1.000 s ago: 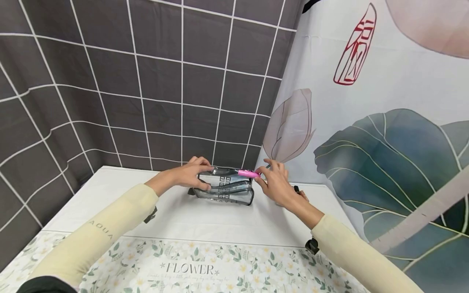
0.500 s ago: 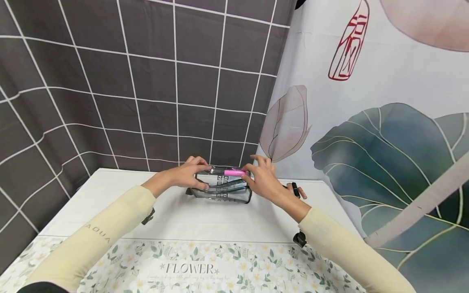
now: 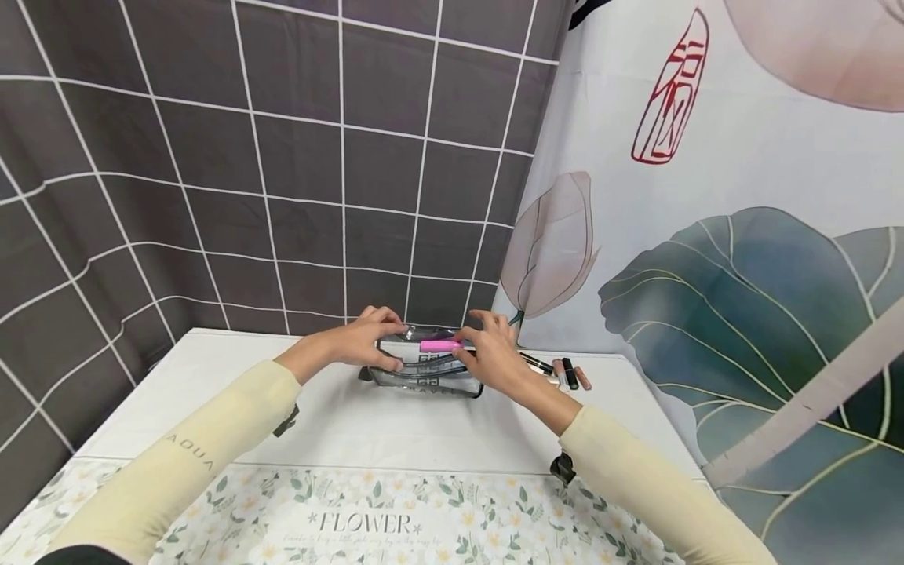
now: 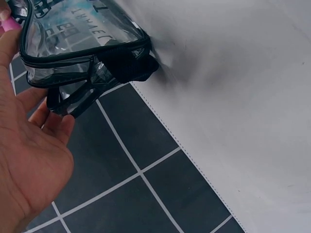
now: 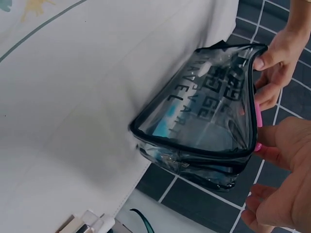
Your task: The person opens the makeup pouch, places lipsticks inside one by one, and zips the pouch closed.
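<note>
A clear pouch with black edges (image 3: pixel 410 381) stands on the white table top, its upper side parted. My left hand (image 3: pixel 362 342) grips its left end, thumb on the near edge and fingers on the far edge; in the left wrist view the hand (image 4: pixel 34 150) holds the rim of the pouch (image 4: pixel 73 39). Over the mouth, my right hand (image 3: pixel 494 353) pinches a bright pink tube (image 3: pixel 441 345) lying level. From the right wrist view, the pink tube (image 5: pixel 258 114) is mostly behind the pouch's rim, between the fingers of my right hand (image 5: pixel 286 170).
Several small cosmetics, among them a black tube (image 3: pixel 569 373) and a pinkish one (image 3: pixel 582 378), lie on the table right of my right hand. A floral mat (image 3: pixel 367 502) covers the near edge. A dark gridded cloth (image 3: pixel 297 157) hangs behind, beside a printed white one (image 3: pixel 614 94).
My right hand has moved left with the pink tube, from the pouch's right end to over its mouth. The small cosmetics on the right have come into fuller view. My left hand keeps its grip.
</note>
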`<state>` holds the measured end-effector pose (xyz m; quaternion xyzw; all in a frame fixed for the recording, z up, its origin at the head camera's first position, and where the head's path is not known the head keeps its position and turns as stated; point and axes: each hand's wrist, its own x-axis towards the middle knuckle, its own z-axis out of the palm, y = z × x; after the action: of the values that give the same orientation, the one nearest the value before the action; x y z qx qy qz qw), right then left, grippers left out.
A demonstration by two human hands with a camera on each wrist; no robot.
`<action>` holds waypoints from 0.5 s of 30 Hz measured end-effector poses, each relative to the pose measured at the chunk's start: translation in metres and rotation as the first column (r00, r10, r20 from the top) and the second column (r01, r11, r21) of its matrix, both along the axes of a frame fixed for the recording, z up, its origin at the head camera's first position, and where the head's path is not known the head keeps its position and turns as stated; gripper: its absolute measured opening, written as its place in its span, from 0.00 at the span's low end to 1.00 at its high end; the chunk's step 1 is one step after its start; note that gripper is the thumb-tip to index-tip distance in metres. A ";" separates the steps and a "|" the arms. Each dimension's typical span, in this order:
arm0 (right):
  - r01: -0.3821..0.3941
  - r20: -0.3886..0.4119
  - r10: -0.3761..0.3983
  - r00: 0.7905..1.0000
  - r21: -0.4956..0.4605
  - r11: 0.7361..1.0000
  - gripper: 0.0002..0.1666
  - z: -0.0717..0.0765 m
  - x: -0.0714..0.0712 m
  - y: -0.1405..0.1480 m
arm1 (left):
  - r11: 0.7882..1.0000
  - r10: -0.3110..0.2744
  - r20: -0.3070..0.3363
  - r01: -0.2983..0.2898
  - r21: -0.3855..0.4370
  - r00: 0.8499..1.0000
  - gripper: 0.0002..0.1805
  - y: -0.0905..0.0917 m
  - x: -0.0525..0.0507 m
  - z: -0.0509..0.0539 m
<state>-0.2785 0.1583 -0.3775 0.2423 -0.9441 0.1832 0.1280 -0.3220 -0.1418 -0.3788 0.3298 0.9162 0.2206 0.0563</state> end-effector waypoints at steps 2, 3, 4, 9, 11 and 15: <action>0.001 0.002 -0.001 1.000 0.005 1.000 0.14 -0.002 0.000 -0.001 | 1.000 0.001 0.005 -0.001 0.000 1.000 0.49 0.001 0.000 0.000; 0.001 0.005 -0.001 1.000 0.005 1.000 0.14 -0.002 0.000 -0.002 | 1.000 0.001 0.004 -0.001 -0.002 1.000 0.49 0.001 0.000 0.000; 0.002 0.008 -0.002 1.000 0.003 1.000 0.14 -0.002 0.001 -0.002 | 1.000 0.004 0.003 -0.004 -0.005 1.000 0.49 0.001 0.000 -0.001; -0.002 0.054 0.003 0.999 -0.014 1.000 0.16 -0.002 0.002 -0.006 | 1.000 0.012 -0.004 -0.012 -0.020 1.000 0.49 0.002 -0.001 0.000; -0.004 0.075 0.006 0.997 -0.018 1.000 0.18 -0.002 0.002 -0.006 | 1.000 0.012 0.004 -0.012 -0.020 1.000 0.49 0.002 -0.001 -0.001; -0.013 0.090 0.015 0.996 -0.025 1.000 0.18 -0.003 0.002 -0.007 | 1.000 0.019 0.024 -0.019 -0.016 1.000 0.50 0.001 0.000 -0.001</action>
<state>-0.2768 0.1515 -0.3804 0.2390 -0.9449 0.2062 0.0867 -0.3224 -0.1411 -0.3803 0.3182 0.9201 0.2180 0.0677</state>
